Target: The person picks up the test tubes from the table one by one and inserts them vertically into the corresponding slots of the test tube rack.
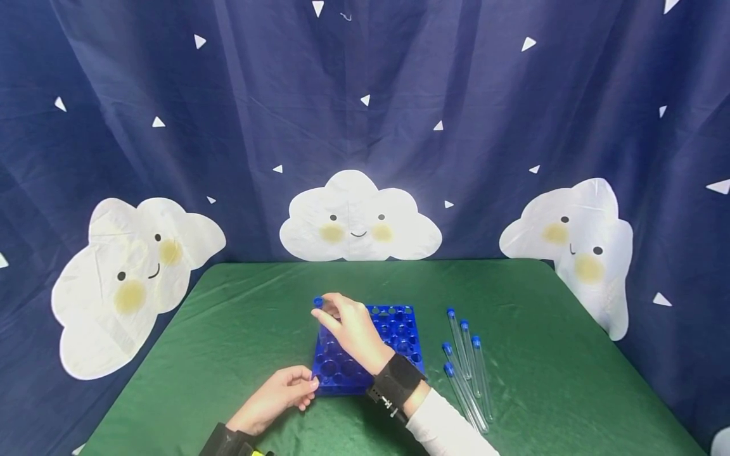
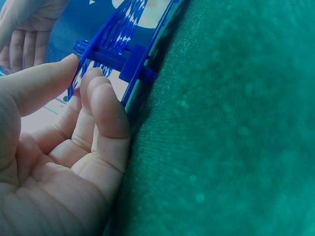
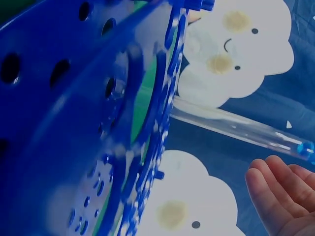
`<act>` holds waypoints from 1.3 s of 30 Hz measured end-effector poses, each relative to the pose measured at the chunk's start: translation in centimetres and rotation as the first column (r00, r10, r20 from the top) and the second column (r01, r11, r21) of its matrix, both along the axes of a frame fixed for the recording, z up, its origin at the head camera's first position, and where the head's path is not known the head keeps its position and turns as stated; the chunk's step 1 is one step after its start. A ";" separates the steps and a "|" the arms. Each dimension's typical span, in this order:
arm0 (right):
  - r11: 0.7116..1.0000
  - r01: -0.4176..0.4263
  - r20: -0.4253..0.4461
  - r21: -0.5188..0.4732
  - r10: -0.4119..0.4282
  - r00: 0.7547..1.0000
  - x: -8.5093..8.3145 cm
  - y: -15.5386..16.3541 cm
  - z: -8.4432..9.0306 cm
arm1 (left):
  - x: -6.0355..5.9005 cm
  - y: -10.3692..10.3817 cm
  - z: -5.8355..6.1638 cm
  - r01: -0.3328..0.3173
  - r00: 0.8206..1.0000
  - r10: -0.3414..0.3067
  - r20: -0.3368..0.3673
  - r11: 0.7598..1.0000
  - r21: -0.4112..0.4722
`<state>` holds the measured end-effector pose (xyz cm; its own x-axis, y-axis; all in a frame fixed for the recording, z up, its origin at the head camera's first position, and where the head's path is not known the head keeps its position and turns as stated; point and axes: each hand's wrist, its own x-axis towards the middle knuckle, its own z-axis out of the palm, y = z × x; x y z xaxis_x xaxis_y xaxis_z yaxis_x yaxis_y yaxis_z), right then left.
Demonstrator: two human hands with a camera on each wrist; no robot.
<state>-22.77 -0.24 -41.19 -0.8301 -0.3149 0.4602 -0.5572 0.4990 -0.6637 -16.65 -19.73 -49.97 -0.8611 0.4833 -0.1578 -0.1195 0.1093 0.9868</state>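
A blue test tube rack (image 1: 399, 335) with rows of round holes stands on the green table. At its near left corner my left hand (image 1: 285, 394) pinches the edge, thumb above and curled fingers below, as the left wrist view shows too. Over the rack's left side, my right hand (image 1: 350, 329) holds a clear test tube (image 3: 236, 129) near its blue cap (image 1: 318, 302) between thumb and forefinger. The tube's lower end reaches into the rack in the right wrist view. Its other fingers (image 3: 275, 189) extend beside the tube; the thumb is outside that view.
Several capped test tubes (image 1: 467, 396) lie to the right of the rack, caps pointing away from me. A dark blue curtain (image 1: 365, 133) with white smiling clouds hangs behind the green tabletop (image 1: 239, 297).
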 end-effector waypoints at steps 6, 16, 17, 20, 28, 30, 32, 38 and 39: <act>0.999 0.031 0.018 -0.020 -0.031 0.999 0.1 1.5 0.6 | 0.0 0.0 0.1 -0.004 1.000 0.004 0.003 1.000 -0.007; 0.992 0.102 -0.021 -0.069 -0.104 0.994 0.1 5.8 1.6 | -0.2 -0.1 -0.2 0.010 1.000 -0.010 -0.010 1.000 0.000; 0.991 0.113 -0.032 -0.067 -0.116 0.993 0.1 6.3 1.5 | -0.3 0.0 -0.3 0.011 1.000 -0.011 -0.012 1.000 0.001; 0.987 0.147 -0.036 -0.059 -0.149 0.988 0.0 8.0 1.2 | -0.3 0.0 -0.3 0.013 1.000 -0.013 -0.010 1.000 0.004; 0.960 0.280 -0.001 -0.006 -0.280 0.960 -0.1 12.8 0.2 | -0.2 0.1 -0.1 0.008 1.000 -0.008 -0.002 1.000 0.005; 0.953 0.301 -0.006 -0.001 -0.301 0.953 -0.1 13.9 -0.1 | -0.2 0.0 -0.1 0.007 1.000 -0.007 -0.001 1.000 0.005; 0.947 0.320 -0.017 0.010 -0.320 0.947 -0.1 14.9 -0.4 | -0.1 0.0 -0.2 0.005 1.000 -0.005 -0.001 1.000 0.005; 0.929 0.364 -0.036 0.073 -0.362 0.931 -0.1 17.2 -1.3 | 0.0 -0.1 -0.1 0.006 1.000 -0.006 0.006 1.000 0.007; 0.927 0.365 -0.030 0.088 -0.364 0.931 0.0 17.5 -1.5 | 0.0 -0.1 -0.1 0.006 1.000 -0.006 0.006 1.000 0.006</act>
